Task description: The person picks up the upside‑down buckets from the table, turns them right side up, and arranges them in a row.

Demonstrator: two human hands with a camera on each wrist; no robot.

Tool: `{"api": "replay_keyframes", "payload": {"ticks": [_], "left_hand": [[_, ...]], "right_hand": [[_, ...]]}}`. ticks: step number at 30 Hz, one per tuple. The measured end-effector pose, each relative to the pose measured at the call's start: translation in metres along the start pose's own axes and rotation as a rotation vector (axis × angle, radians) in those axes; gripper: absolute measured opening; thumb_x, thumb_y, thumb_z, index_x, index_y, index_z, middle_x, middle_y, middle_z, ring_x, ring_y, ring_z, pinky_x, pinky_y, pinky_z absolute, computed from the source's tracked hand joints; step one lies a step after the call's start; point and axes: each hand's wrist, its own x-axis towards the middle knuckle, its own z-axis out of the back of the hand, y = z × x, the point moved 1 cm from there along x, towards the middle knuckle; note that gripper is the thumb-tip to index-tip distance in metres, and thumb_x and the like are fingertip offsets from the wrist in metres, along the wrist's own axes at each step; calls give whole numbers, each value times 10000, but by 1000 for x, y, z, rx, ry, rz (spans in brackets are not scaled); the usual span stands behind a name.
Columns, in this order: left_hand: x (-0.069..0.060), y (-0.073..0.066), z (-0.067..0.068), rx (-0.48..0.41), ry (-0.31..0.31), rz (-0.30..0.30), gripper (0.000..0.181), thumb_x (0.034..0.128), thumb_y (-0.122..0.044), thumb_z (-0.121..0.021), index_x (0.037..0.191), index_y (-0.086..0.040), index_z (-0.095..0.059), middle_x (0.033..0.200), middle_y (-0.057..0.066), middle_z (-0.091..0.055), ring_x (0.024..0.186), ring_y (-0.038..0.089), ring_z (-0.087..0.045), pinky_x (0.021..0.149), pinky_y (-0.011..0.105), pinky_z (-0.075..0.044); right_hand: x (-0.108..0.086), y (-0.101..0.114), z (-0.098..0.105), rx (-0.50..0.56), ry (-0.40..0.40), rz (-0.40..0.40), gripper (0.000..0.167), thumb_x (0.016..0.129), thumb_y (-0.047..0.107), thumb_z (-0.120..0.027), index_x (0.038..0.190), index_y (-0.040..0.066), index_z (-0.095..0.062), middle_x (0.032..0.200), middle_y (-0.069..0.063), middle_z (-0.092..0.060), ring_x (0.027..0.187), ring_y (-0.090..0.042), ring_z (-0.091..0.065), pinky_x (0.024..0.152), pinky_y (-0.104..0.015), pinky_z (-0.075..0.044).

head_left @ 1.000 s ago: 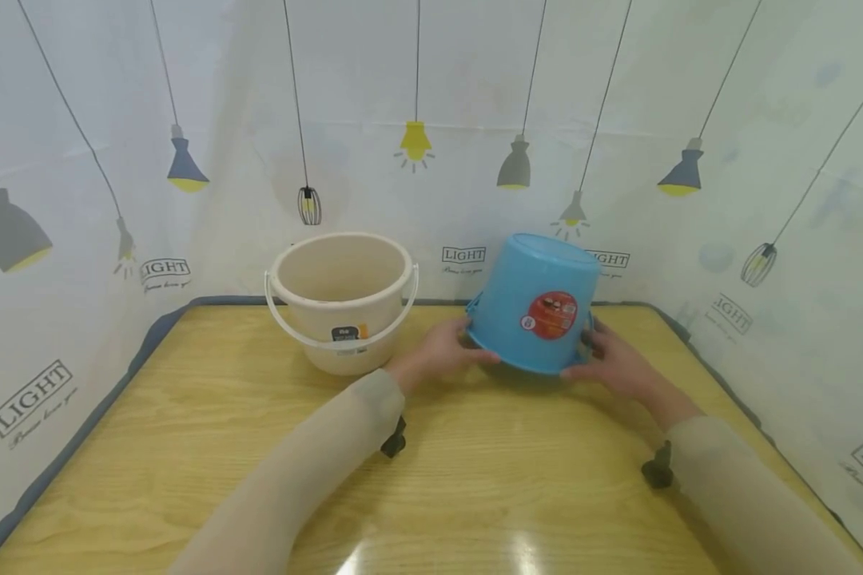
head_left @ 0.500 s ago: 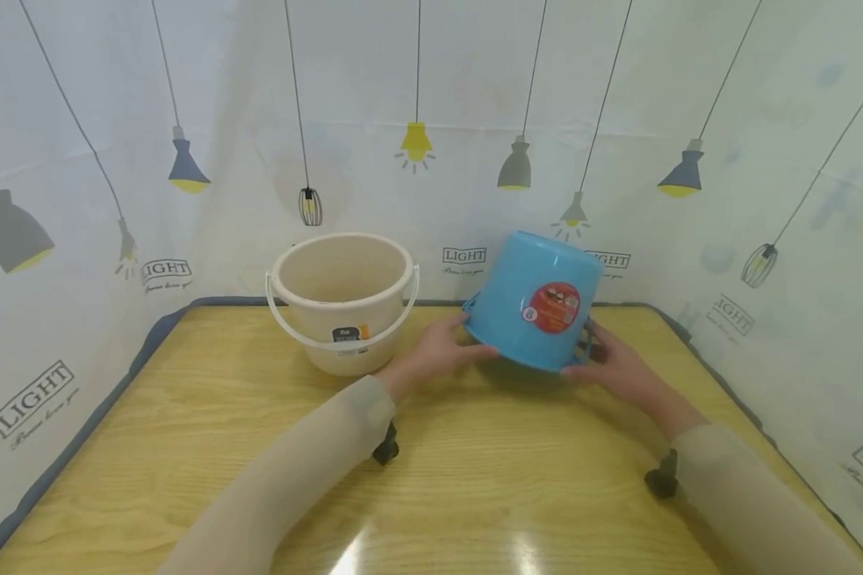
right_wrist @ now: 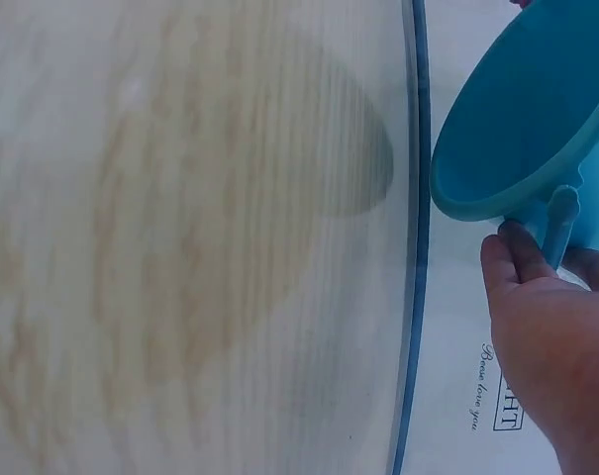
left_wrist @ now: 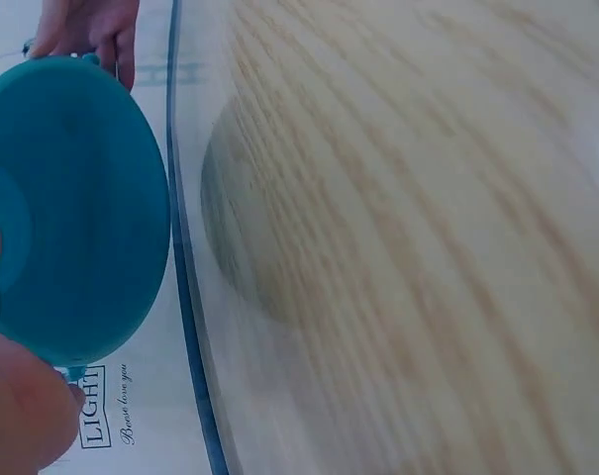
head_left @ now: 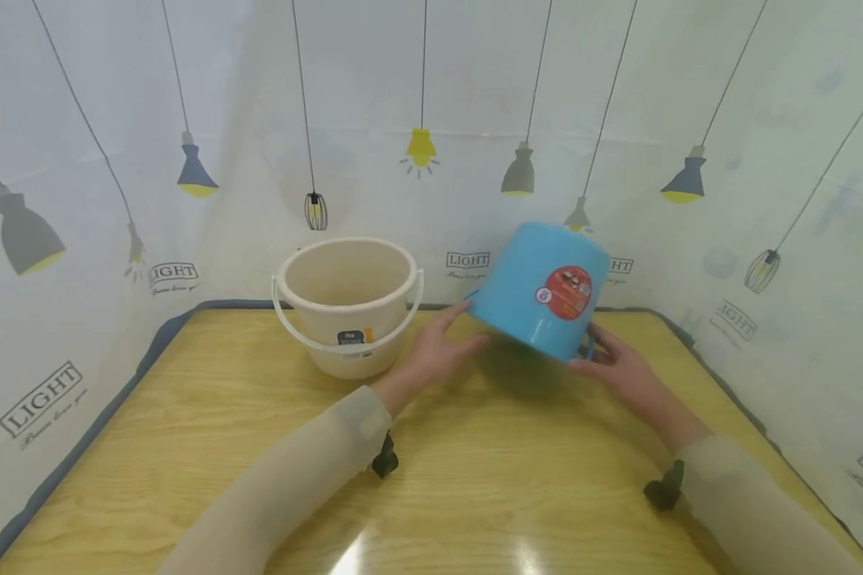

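Observation:
A blue bucket (head_left: 521, 291) with a round red sticker hangs mouth down and tilted over the wooden table, its shadow on the wood beneath. My left hand (head_left: 435, 351) holds its rim from the left, with the thumb towards the bucket's mouth in the left wrist view. On the other side my right hand (head_left: 626, 379) grips the rim beside the handle joint, fingers curled around it in the right wrist view. The bucket's hollow inside (left_wrist: 91, 208) shows in the left wrist view. Left of it a beige bucket (head_left: 324, 323) stands upright, its white handle hanging down in front.
The wooden table (head_left: 475, 479) ends at a dark blue edge along the wall. Behind stands a pale wall sheet (head_left: 460, 200) printed with lamps and the word LIGHT, close behind both buckets.
The blue bucket has risen a little off the table and tilted further, its right side turning down. Both hands keep holding it. The beige bucket stays in place while the view shifts slightly.

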Motion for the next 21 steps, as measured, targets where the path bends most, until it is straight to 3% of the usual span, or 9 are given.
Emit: {"api": "replay_keyframes", "payload": {"ticks": [7, 13, 16, 21], "left_hand": [[2, -1, -1, 16, -41, -106, 729, 1027, -269, -753, 1686, -319, -445, 1719, 59, -444, 1587, 313, -440, 1324, 594, -365], [1, -6, 0, -5, -50, -127, 772, 1008, -162, -744, 1692, -341, -435, 1670, 115, -442, 1532, 341, -467, 1295, 632, -388], [0, -9, 2, -20, -47, -128, 799, 999, -120, -741, 1698, -341, -424, 1649, 141, -435, 1527, 363, -460, 1300, 635, -378], [0, -12, 3, -38, -20, -149, 800, 1000, -91, -714, 1701, -341, -422, 1613, 160, -432, 1487, 381, -481, 1281, 641, -404]], "right_hand": [[-6, 1, -1, -58, -9, 15, 997, 1053, 595, -679, 1783, 224, -111, 1850, -168, -133, 1641, -547, -269, 1295, -723, -313], [-10, 3, -1, -48, -3, 34, 894, 1101, 608, -579, 1782, 224, -145, 1824, -192, -239, 1645, -524, -284, 1282, -714, -345], [-10, 4, 0, 14, -2, 45, 840, 1126, 604, -522, 1781, 226, -157, 1805, -194, -294, 1608, -490, -388, 1283, -638, -386], [-6, 6, 2, 117, -32, 100, 772, 1159, 603, -407, 1764, 154, -239, 1787, -172, -349, 1568, -376, -491, 1203, -340, -517]]}}
